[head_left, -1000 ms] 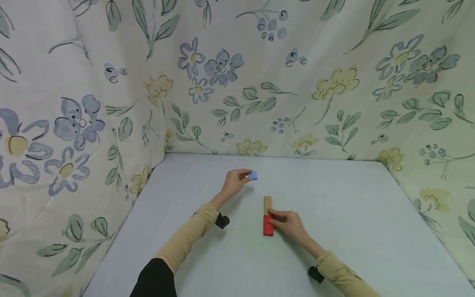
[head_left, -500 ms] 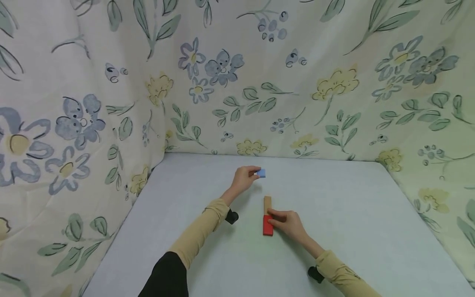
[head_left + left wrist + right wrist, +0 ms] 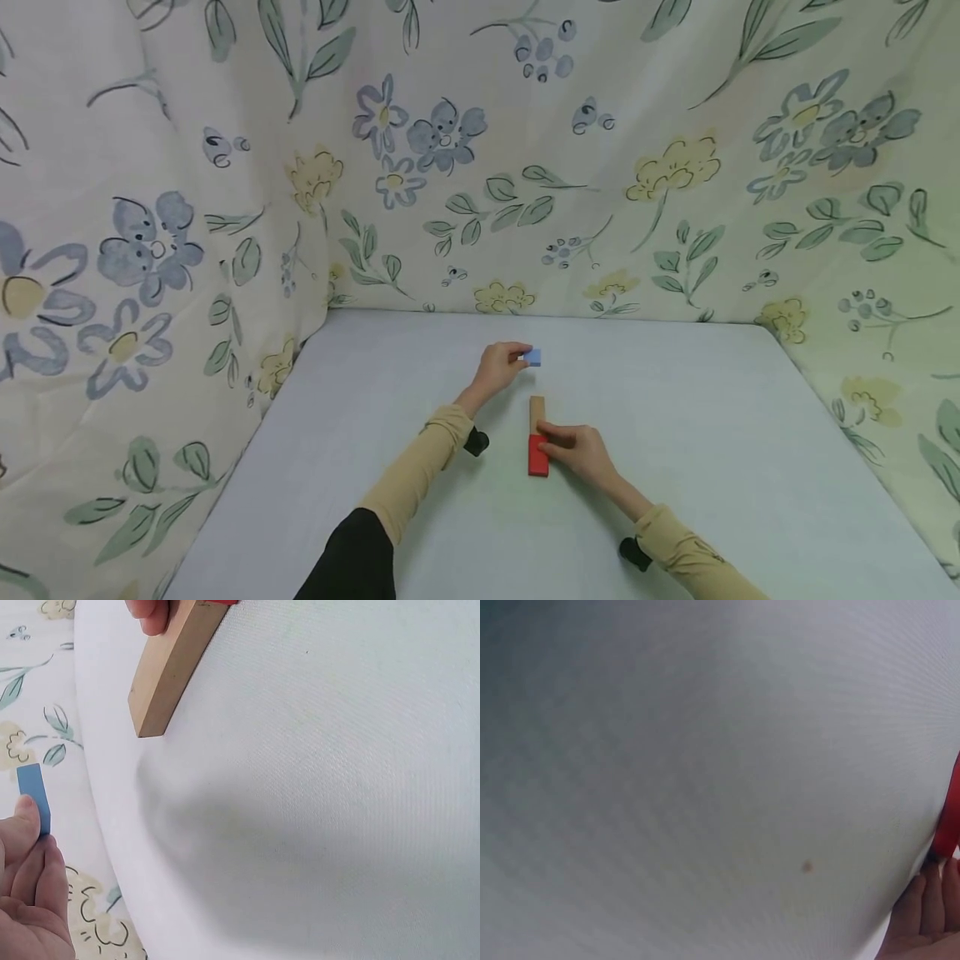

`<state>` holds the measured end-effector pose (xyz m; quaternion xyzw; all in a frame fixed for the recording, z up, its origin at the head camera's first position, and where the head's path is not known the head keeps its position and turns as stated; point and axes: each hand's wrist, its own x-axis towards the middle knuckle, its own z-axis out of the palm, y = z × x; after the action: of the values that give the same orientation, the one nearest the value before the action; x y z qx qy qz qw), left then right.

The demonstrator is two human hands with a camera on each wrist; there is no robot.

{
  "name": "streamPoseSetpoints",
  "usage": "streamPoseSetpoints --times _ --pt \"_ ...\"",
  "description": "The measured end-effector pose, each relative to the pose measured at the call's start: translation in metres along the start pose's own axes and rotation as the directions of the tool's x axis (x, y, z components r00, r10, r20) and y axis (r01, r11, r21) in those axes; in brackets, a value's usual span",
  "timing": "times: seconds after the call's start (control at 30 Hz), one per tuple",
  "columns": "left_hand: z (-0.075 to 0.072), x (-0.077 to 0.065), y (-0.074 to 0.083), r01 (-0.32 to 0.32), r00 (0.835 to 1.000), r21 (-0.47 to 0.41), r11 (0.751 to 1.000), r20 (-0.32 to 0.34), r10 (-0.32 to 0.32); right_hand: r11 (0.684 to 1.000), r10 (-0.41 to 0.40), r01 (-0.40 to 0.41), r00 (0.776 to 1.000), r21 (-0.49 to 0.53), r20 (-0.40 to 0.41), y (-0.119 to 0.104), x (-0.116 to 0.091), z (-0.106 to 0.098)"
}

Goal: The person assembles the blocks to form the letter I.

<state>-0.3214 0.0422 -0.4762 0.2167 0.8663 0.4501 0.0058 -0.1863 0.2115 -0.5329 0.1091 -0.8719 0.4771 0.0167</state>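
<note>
My left hand [image 3: 497, 372] pinches a small blue block [image 3: 534, 357] between thumb and fingers, just beyond the far end of a wooden block. That natural wood block [image 3: 537, 412] lies lengthwise on the table, end to end with a red block [image 3: 537, 461] nearer me. From the right side, my right hand [image 3: 585, 454] grips the red block near where the two meet. In the left wrist view the blue block [image 3: 31, 786] appears apart from the wooden block [image 3: 169, 671]. Only part of the red block [image 3: 949, 817] shows in the right wrist view, beside the fingers.
A white-covered table [image 3: 705, 433] spreads under both arms. Floral curtain [image 3: 570, 167] hangs behind it and along its sides. Dark wrist cameras [image 3: 476, 442] sit below both wrists.
My left hand has carried the blue block rightward, to beyond the wooden block, and then slightly toward me. The right hand and the two lying blocks have stayed in place.
</note>
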Motion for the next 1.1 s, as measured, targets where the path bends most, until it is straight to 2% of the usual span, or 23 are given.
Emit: streamPoseSetpoints --times 0.47,0.6,0.83,1.1 --pt "0.009 0.003 -0.004 -0.004 1.000 0.019 1.000 0.002 0.004 0.999 0.026 -0.026 1.000 -0.020 0.005 -0.002 0.000 0.000" --pt "0.011 0.003 -0.006 -0.008 1.000 0.020 1.000 0.002 0.008 1.000 0.009 -0.008 1.000 -0.024 0.009 -0.002 0.001 0.000" --pt "0.018 0.001 -0.010 0.021 1.000 0.030 0.999 0.015 -0.021 1.000 0.005 -0.005 1.000 -0.020 0.001 0.000 0.001 0.002" --pt "0.024 0.000 -0.015 0.021 1.000 0.065 0.998 0.011 -0.022 1.000 0.006 -0.006 1.000 -0.025 -0.001 0.001 0.000 0.001"
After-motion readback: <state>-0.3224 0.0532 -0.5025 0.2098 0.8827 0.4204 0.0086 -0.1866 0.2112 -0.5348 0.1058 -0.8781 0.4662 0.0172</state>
